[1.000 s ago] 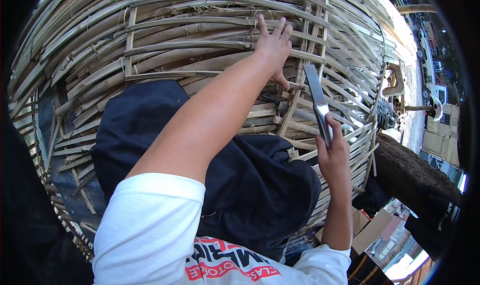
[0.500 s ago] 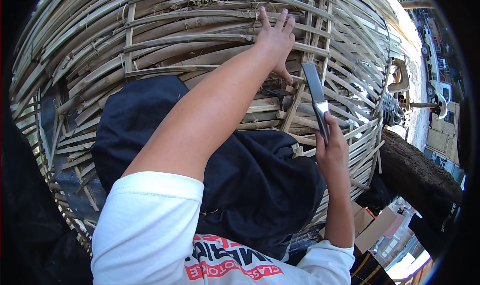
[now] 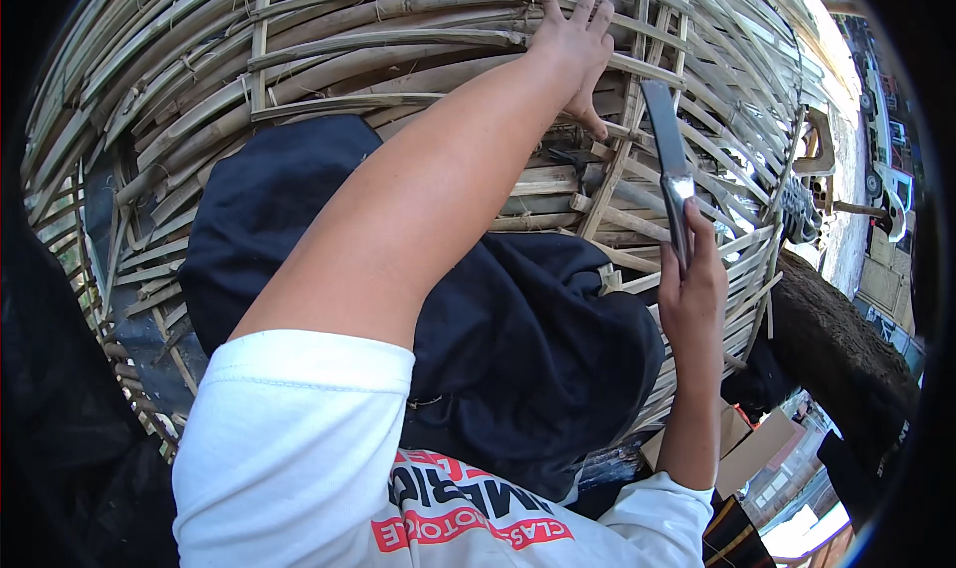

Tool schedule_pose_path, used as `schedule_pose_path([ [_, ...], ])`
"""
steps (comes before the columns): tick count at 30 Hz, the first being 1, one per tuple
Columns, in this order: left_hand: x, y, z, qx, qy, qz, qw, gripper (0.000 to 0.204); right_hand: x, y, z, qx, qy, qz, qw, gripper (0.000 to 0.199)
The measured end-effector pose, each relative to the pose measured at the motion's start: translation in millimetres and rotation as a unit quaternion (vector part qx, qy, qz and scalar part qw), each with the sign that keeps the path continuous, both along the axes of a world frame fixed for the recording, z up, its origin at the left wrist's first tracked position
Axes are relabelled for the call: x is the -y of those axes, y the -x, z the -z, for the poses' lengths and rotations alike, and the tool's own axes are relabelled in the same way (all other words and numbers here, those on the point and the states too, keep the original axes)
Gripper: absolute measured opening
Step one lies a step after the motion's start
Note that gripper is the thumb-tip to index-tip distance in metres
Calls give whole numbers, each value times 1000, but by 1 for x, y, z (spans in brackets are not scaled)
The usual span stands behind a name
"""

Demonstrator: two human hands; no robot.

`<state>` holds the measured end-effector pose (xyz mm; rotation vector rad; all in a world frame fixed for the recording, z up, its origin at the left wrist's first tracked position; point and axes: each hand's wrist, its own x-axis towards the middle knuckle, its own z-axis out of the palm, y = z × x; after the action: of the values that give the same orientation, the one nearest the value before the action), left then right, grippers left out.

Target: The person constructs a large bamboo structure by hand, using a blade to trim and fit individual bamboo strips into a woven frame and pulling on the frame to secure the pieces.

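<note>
My left arm reaches far across a platform of split bamboo slats. There my left hand lies with its fingers spread on the slats, beside an upright crosspiece, and holds nothing. To its right, my right hand is wrapped round the handle of a knife with a long, flat, square-ended grey blade. The blade points away from me over the slats, near the bamboo crosspieces. Whether its edge touches them I cannot tell. My fingers cover much of the knife's handle.
My legs in dark trousers rest on the slats. A thick brown log lies at the right, with a cardboard box below it. Further off at the right stands a white vehicle.
The view has shifted, so the slats and both hands sit higher and further right in the picture. My left hand is still spread, and my right hand still grips the knife.
</note>
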<state>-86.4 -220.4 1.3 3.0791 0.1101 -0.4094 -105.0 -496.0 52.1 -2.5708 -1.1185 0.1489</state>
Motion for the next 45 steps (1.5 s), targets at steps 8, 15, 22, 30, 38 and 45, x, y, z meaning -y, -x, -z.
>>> schedule_pose_path([
  [8,1,0,2,28,-6,-9,1000,125,13,-2,37,53,-31,18,998,49],
  [15,0,1,15,64,-10,-7,998,123,8,4,18,-22,-59,81,995,47],
  [22,2,2,4,38,-10,-13,999,121,11,1,45,-204,-124,224,945,56],
  [30,10,-3,-13,-26,-29,-16,999,120,-27,-30,80,-185,-218,199,937,51],
  [38,5,2,-6,11,-24,-14,1000,121,-60,-57,95,-80,-270,179,943,48],
  [45,20,7,32,284,-76,58,954,89,-58,-88,114,-112,-264,217,933,42],
])
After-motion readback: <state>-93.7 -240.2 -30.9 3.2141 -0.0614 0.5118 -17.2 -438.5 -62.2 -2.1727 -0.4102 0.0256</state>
